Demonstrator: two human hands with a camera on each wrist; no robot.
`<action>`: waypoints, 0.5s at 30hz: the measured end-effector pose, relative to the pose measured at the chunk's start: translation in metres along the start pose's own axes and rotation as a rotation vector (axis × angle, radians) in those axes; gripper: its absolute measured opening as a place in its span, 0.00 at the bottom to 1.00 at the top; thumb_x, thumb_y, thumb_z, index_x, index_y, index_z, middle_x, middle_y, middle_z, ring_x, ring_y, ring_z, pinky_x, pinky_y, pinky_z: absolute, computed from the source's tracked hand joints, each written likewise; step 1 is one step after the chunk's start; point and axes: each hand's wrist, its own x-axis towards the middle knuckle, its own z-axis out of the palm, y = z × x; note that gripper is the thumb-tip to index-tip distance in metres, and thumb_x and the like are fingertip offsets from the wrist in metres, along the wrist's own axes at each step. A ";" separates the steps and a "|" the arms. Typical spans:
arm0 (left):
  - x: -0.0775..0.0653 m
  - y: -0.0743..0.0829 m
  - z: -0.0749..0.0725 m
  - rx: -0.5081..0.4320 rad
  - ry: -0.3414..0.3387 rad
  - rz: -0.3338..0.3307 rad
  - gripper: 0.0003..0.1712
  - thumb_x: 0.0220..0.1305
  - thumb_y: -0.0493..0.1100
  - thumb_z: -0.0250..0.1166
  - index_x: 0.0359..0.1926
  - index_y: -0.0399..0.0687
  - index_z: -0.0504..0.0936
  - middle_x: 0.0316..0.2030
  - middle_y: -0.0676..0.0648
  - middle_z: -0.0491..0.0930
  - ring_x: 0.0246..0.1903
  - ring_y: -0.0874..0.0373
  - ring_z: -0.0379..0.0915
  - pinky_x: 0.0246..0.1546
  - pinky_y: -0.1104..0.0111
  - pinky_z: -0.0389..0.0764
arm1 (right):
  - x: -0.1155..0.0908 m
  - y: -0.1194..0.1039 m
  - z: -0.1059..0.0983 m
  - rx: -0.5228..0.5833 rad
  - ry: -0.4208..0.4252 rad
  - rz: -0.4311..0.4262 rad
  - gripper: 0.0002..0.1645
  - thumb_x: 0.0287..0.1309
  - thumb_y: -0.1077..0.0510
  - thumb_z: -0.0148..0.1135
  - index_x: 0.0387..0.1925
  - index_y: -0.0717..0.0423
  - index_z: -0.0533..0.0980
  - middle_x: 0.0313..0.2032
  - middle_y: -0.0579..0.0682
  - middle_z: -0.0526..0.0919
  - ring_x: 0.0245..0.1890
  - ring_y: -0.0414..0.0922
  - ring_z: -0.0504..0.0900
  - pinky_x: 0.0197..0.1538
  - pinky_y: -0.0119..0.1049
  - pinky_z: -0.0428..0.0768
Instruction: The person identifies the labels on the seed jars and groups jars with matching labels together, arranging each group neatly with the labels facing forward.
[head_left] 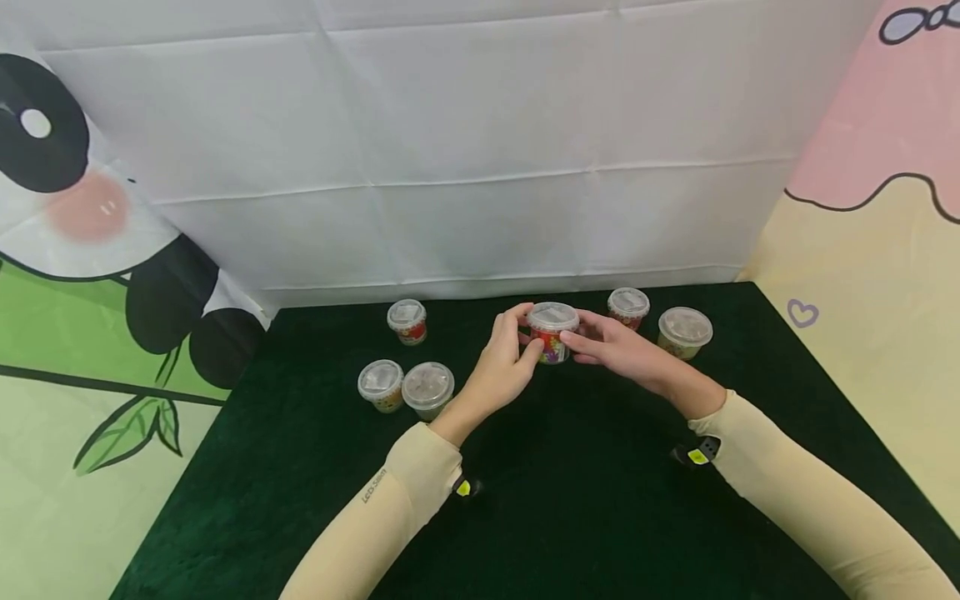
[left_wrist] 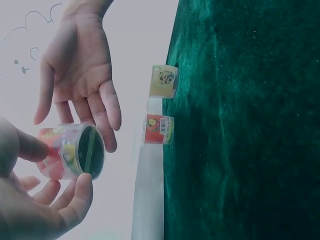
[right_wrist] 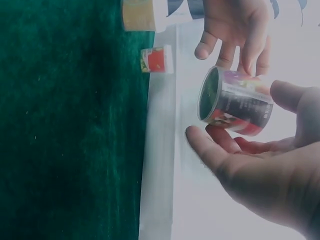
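In the head view, a small lidded plastic cup [head_left: 553, 333] with a colourful red label is held upright over the far part of the table. My left hand [head_left: 501, 354] grips its left side, thumb in front and fingers around the back. From the other side, my right hand [head_left: 618, 346] reaches around it with thumb and fingers spread. The left wrist view shows the cup [left_wrist: 67, 152] between the left thumb and fingers, and the right hand [left_wrist: 82, 75] with its fingers extended close by. Its clear base faces the table in the right wrist view.
A red-labelled cup [head_left: 407, 323] stands at the back left. Two lidded cups, a smaller one [head_left: 381, 385] and a wider one [head_left: 428, 389], stand together nearer. On the right are another red cup [head_left: 628, 307] and a yellowish one [head_left: 685, 332]. A white cloth [head_left: 480, 233] hangs behind the green table.
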 end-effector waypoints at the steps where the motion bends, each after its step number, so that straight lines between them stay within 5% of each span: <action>1: -0.002 -0.001 -0.002 -0.011 -0.009 0.008 0.31 0.78 0.42 0.55 0.75 0.43 0.54 0.61 0.41 0.63 0.54 0.51 0.69 0.52 0.60 0.79 | 0.000 -0.001 0.001 0.010 -0.004 -0.003 0.42 0.76 0.43 0.53 0.78 0.58 0.51 0.68 0.63 0.66 0.70 0.58 0.67 0.67 0.49 0.71; 7: -0.012 -0.010 -0.022 -0.163 -0.070 0.048 0.32 0.80 0.45 0.53 0.76 0.46 0.51 0.62 0.39 0.63 0.53 0.48 0.73 0.47 0.59 0.82 | 0.001 -0.005 0.010 0.059 -0.003 -0.060 0.40 0.75 0.46 0.56 0.77 0.59 0.55 0.63 0.63 0.68 0.66 0.57 0.71 0.61 0.44 0.77; 15: -0.024 -0.014 -0.047 -0.289 -0.144 0.022 0.32 0.80 0.41 0.51 0.77 0.50 0.49 0.63 0.35 0.62 0.52 0.43 0.74 0.46 0.52 0.83 | 0.003 -0.007 0.026 0.149 -0.006 -0.102 0.36 0.75 0.54 0.57 0.76 0.58 0.56 0.64 0.63 0.65 0.61 0.57 0.75 0.59 0.43 0.80</action>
